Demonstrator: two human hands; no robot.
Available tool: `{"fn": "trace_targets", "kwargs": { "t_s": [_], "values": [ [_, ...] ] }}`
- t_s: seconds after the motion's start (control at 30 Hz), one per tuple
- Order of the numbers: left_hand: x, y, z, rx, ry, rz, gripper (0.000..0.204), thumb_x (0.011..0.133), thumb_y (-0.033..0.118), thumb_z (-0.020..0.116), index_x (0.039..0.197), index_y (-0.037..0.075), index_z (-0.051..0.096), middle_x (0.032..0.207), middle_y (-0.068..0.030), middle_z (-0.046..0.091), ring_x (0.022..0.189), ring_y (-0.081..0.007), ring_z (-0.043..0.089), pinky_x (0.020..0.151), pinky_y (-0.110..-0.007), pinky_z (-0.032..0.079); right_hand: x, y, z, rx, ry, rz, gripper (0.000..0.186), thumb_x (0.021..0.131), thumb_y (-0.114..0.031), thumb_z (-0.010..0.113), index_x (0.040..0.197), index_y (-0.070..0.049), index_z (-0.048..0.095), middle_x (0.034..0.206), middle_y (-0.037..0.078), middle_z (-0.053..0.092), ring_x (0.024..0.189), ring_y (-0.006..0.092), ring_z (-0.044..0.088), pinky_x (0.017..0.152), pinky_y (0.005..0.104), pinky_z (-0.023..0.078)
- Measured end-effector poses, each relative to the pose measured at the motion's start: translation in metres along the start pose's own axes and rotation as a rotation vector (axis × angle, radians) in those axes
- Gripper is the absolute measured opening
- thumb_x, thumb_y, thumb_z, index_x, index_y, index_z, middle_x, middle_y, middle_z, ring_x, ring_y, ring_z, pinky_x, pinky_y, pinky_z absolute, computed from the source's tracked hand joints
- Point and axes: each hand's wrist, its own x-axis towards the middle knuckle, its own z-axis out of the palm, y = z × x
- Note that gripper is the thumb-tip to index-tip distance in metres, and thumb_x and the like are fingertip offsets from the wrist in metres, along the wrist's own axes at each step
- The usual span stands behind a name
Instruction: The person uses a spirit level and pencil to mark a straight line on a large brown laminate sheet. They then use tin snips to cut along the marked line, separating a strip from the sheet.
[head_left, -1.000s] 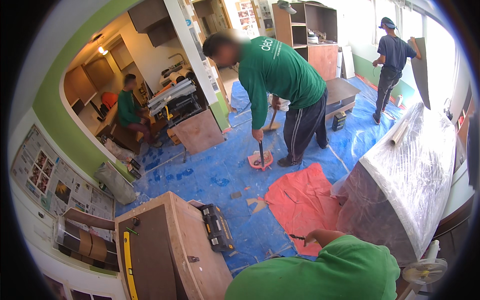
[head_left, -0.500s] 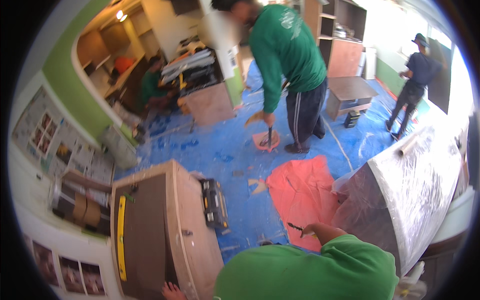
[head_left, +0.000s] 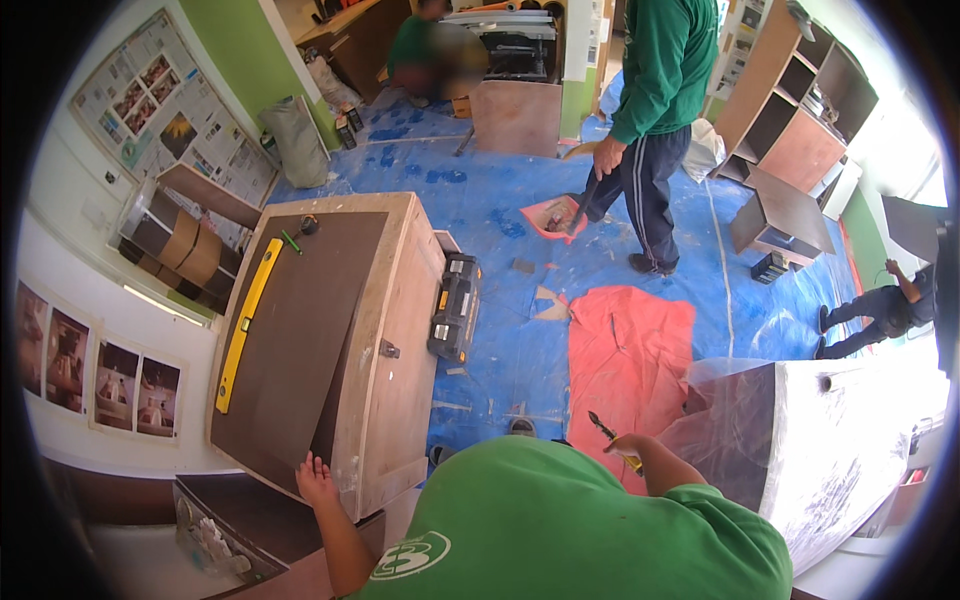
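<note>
Upward from the lower edge, where half a second ago little more than its fingers shows, comes the left hand (head_left: 317, 483), now between seven and eight o'clock. Its fingers are apart, at the lower edge of the flat dark brown panel (head_left: 310, 320) on the pale wooden box cabinet (head_left: 405, 310) at nine o'clock; I cannot tell how firmly they touch. Between four and five o'clock, the right hand (head_left: 630, 448) has its fingers clamped on the dark-tipped pliers with yellow handles (head_left: 604, 429), which point toward ten o'clock over the crumpled pinkish-red sheet (head_left: 630, 340). A long yellow spirit level (head_left: 249, 325) lies on the panel at nine o'clock. Toward one o'clock, a co-worker in green holds a pink dustpan (head_left: 541, 214).
</note>
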Motion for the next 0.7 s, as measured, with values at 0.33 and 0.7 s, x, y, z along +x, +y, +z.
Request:
{"fn": "trace_targets", "kwargs": {
  "t_s": [0.33,0.7],
  "values": [
    [0.012,-0.011,-0.015,-0.142,0.038,-0.111,0.041,0.112,0.033,0.055,0.146,0.012,0.049,0.141,-0.0026,0.067,0.109,-0.0191,0.064,0.091,-0.037,0.049,0.001,-0.006,-0.003,0.004,0.041,-0.006,0.043,0.090,-0.049,0.085,0.083,-0.014,0.060,0.074,0.003,0.054,0.058,0.0183,0.051,0.054,0.0430,0.041],
    [-0.003,-0.002,0.026,-0.339,0.072,-0.177,0.045,0.109,0.035,0.064,0.135,0.000,0.058,0.128,-0.0077,0.064,0.112,-0.0233,0.064,0.095,-0.039,0.053,-0.017,-0.023,-0.014,-0.035,0.032,-0.086,0.044,0.093,-0.051,0.081,0.087,-0.011,0.066,0.081,0.004,0.058,0.072,0.0204,0.053,0.066,0.0444,0.043]
  ]
}}
